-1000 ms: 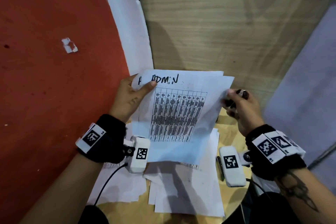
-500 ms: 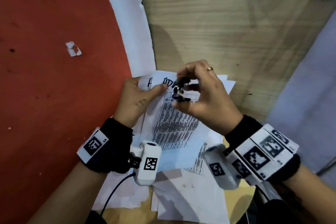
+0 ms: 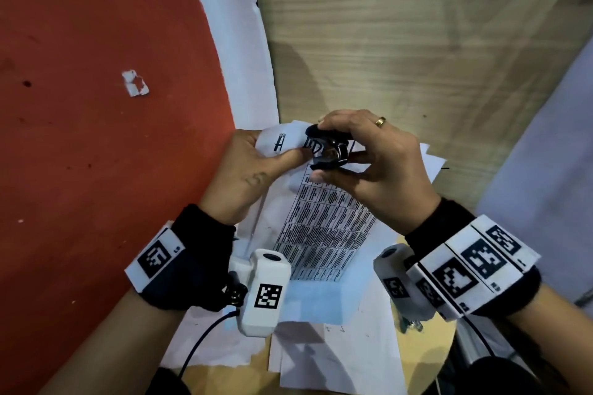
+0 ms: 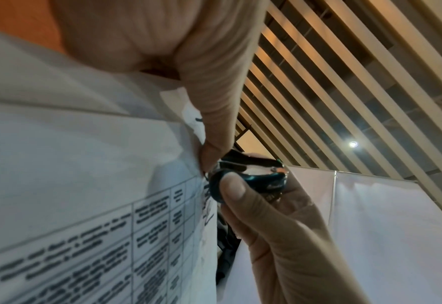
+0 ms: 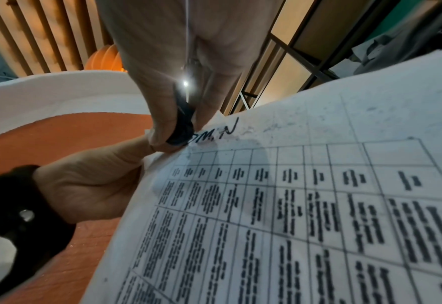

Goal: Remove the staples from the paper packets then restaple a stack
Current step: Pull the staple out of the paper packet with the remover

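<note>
At the packet's [image 3: 321,221] top corner, right hand [image 3: 369,167] pinches staple remover [image 3: 330,151]; left hand [image 3: 247,176] grips paper. Staple removal underway, loose sheets [image 3: 337,359] beneath; restapling not yet done.

Red floor [image 3: 96,106] on the left with a torn white scrap [image 3: 135,83] lying on it — pale wood-grain counter [image 3: 385,42] beyond. Overhead, slatted wooden ceiling [image 4: 357,82] with one small round lamp [image 4: 353,144] glowing — dark-framed window panes [image 5: 292,61] nearby.
</note>
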The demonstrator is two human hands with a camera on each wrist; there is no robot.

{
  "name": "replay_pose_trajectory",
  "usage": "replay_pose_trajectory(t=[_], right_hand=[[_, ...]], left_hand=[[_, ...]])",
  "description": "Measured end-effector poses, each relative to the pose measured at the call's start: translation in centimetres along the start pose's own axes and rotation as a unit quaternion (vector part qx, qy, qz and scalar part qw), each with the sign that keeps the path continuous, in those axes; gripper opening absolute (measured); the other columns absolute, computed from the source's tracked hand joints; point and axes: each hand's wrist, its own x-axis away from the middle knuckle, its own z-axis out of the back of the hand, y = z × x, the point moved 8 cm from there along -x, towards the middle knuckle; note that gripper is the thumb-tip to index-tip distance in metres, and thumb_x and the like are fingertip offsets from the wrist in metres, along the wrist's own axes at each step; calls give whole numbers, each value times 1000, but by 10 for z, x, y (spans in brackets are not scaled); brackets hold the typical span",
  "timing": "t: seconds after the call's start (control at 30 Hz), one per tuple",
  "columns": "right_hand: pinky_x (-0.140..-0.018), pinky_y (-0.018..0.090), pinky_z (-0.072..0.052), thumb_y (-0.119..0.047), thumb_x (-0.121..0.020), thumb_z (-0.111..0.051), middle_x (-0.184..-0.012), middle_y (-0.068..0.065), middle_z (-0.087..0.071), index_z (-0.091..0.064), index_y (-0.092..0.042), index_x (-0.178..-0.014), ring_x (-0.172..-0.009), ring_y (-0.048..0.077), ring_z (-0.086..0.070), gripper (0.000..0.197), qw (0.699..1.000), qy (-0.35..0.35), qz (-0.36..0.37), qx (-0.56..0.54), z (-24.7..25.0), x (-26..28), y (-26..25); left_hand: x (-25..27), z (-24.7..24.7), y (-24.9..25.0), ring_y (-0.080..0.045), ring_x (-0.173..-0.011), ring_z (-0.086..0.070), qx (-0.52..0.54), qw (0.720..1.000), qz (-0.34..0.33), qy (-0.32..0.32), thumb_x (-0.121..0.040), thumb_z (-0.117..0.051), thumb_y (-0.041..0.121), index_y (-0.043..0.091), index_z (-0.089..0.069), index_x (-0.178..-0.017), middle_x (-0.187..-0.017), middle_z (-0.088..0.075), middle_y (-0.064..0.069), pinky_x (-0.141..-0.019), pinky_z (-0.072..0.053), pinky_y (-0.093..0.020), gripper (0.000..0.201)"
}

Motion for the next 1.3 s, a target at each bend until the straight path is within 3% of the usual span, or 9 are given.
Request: replay_pose_trajectory(t=[0.13, 0.27, 0.43, 0.63, 0.77, 0.97, 1.1, 1.2, 1.3], right_hand=[[-69, 33, -58, -19, -68, -80, -105, 10, -64, -63, 0, -106, -93, 23, -63, 45, 1000, -6, 13, -2, -2, 1, -2], [-68, 37, -58, -20, -69, -78, -104, 10, -66, -64, 1, -104, -93, 24, -64, 42, 1000, -7, 26, 12, -1, 2, -3], [-64, 44, -57, -25, -72, -75, -101, 8, -67, -65, 0, -101, -87, 27, -66, 39, 999, -7, 41, 30, -1, 2, -4], [-58, 41, -52, -38, -71, -74, -93, 1, -70, -69, -12, -97, -78, 26, -65, 38, 990, -2, 50, 130, 3, -1, -8], [-60, 33, -50, -37, -73, -75, -86, -1, -69, -70, -11, -92, -71, 25, -61, 33, 985, 2, 64, 160, 2, -3, -12], [-56, 37, -50, -32, -75, -76, -84, 1, -70, -70, -9, -89, -72, 24, -66, 27, 988, 8, 54, 147, -2, -1, -11], [-57, 38, -51, -36, -75, -75, -88, 0, -71, -71, -10, -93, -73, 20, -67, 32, 993, 9, 32, 115, 1, -2, -6], [-57, 37, -51, -39, -73, -73, -89, -1, -71, -70, -10, -94, -67, 13, -63, 37, 997, 16, 13, 81, 3, -1, -4], [-54, 31, -46, -41, -72, -73, -88, -3, -71, -70, -11, -95, -61, -2, -46, 38, 998, 24, -7, 55, 4, -1, -2]], left_hand=[[1, -2, 1, -19, -85, -63, 4, 1000, 12, -16, -78, -69, 1, 4, -71, -96, -97, -71, -17, -85, -52, -35, 18], [1, -4, 0, -14, -84, -65, 18, 999, 27, -16, -77, -68, -1, 9, -71, -91, -90, -72, -7, -85, -53, -31, 17], [1, -4, -1, -19, -86, -62, 15, 999, 35, -26, -80, -67, 0, 3, -69, -94, -94, -68, -17, -87, -51, -38, 14], [1, -4, -3, -15, -76, -59, 12, 997, 51, -47, -82, -64, 2, 4, -70, -93, -88, -65, -13, -66, -48, -21, 12], [2, -2, -6, -14, -76, -58, 12, 997, 62, -46, -82, -65, 6, 0, -69, -93, -87, -66, -11, -65, -47, -21, 13], [1, -2, -9, -19, -83, -60, 28, 996, 66, -50, -79, -66, 8, -3, -67, -100, -94, -67, -16, -73, -48, -28, 24], [3, -4, -11, -8, -76, -66, 49, 994, 81, -56, -84, -59, -1, 7, -66, -101, -80, -73, 3, -71, -54, -20, 20], [4, -7, -9, -9, -82, -68, 66, 992, 81, -71, -83, -57, -2, 7, -65, -103, -84, -74, 3, -73, -55, -21, 24], [4, -6, -10, -8, -74, -68, 65, 992, 88, -55, -79, -61, 1, 7, -66, -94, -77, -73, 3, -69, -55, -22, 17]])
